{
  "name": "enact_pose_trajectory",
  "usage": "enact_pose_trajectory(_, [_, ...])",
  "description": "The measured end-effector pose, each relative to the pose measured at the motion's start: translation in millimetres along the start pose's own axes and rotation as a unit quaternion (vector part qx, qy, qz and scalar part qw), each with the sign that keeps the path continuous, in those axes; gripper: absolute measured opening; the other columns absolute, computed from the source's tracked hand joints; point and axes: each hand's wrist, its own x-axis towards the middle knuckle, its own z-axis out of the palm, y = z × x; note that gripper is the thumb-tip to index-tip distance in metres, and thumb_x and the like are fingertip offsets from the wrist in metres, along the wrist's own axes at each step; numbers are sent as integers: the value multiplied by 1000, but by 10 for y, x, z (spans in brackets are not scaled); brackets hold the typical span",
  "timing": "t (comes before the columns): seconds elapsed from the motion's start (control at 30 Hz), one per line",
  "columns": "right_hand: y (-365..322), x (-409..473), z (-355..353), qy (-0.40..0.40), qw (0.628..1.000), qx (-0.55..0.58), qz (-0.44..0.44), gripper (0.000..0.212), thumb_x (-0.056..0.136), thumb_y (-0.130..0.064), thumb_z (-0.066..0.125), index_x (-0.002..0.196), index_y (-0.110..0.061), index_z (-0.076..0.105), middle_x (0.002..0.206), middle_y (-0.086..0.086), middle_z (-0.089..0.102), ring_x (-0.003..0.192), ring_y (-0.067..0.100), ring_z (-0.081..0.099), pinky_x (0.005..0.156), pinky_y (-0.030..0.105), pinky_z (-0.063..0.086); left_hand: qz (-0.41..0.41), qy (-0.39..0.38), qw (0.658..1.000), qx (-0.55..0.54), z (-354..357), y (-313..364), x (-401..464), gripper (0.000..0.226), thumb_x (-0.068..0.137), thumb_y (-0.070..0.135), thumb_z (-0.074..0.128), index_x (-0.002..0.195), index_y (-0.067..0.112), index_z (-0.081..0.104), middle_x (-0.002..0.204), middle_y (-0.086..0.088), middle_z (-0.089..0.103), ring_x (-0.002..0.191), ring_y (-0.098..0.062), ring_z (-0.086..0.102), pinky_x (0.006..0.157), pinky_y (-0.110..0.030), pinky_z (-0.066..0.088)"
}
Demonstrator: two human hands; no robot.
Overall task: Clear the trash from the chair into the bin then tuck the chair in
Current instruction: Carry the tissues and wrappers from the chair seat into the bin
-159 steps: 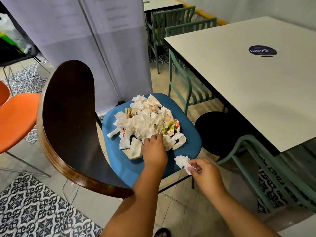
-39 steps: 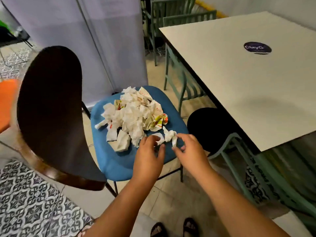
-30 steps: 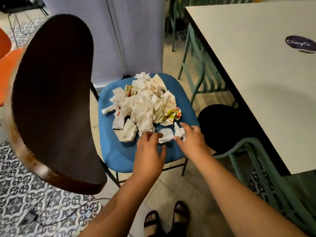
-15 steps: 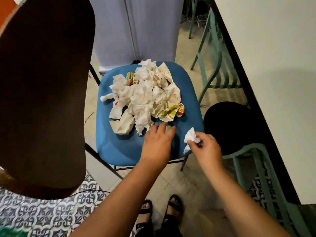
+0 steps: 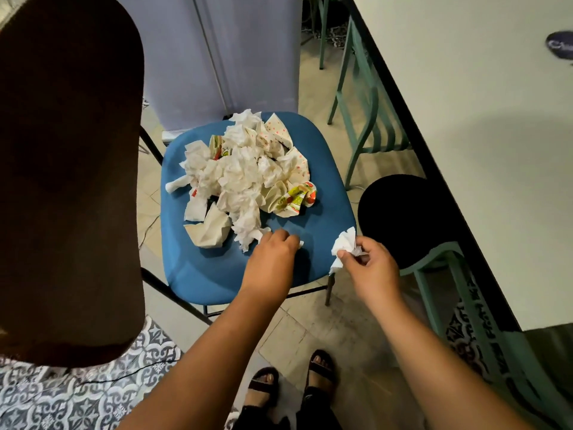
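Tiled floor, trash pile (image 5: 245,175) mid-seat, right hand (image 5: 370,268) pinching tissue (image 5: 345,245) off chair (image 5: 214,274) edge

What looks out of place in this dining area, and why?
A heap of crumpled napkins and wrappers covers the blue chair seat, where nobody could sit. The right hand pinches one napkin beside the black bin.

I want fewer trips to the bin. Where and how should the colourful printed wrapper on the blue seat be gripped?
Pinch the colourful wrapper at its crumpled right end, coming from the right side above the seat: that end sticks clear of the tissue pile.
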Motion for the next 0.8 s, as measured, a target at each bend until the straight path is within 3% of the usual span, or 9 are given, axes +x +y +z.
enact_pose_trajectory(0.1, [-6, -135, 23, 7, 999, 38, 26, 36, 87, -24, 68, 119, -13, 59, 111, 3, 60, 94, 13, 56, 74, 25, 44, 27, 22, 999, -7, -32, -2, -51, 36, 85, 3, 61, 117, 18, 59, 116, -4, 57, 102, -24, 52, 82, -35, 46])
enact_pose_trajectory(0.2, [0, -240, 84, 9, 989, 133, 62, 29, 87, -21, 68, 115, -19, 62, 108, -5, 64, 96, 12, 61, 77, 26, 48, 40, 58, 997, -24, -104, -8, -87, 30, 86, 7, 60, 114, 19, 61, 113, -3, 60, 101, -26, 56, 84, -40, 41])
enact_pose_trajectory(0.33, [39, -384, 237, 37, 967, 236, 91, 22, 86, -18, 69, 104, -28, 65, 101, -3, 71, 96, 17, 67, 78, 29, 53, 90, 127, 984, -92, -198, -32, -124, 21, 80, 2, 64, 98, 12, 67, 96, -8, 65, 82, -31, 61, 69, -38, 47])
enact_pose_trajectory(0.43, [33, -523, 277, 69, 964, 238, 94, 24, 86, -20, 69, 108, -29, 64, 103, -4, 71, 96, 15, 66, 85, 35, 55, 138, 139, 969, -151, -233, 25, -196, 19, 83, 0, 61, 100, 8, 66, 99, -11, 64, 84, -29, 60, 65, -42, 52])
enact_pose_trajectory(0.6, [169, -849, 164, 124, 956, 236, 119, 28, 82, -27, 72, 109, -29, 65, 104, -3, 71, 98, 21, 66, 86, 41, 56, 177, 82, 944, -268, -172, 272, -390, 15, 89, 8, 60, 102, 12, 67, 102, -2, 61, 89, -16, 58, 73, -25, 47])
enact_pose_trajectory(0.8, [598, -1318, -172, 216, 930, 244, 171, 25, 78, -30, 75, 101, -32, 66, 101, -3, 71, 94, 20, 67, 89, 47, 54, 198, 10, 943, -269, 121, 607, -474, 16, 90, 11, 60, 102, 16, 69, 102, 2, 59, 86, -6, 54, 72, -14, 40])
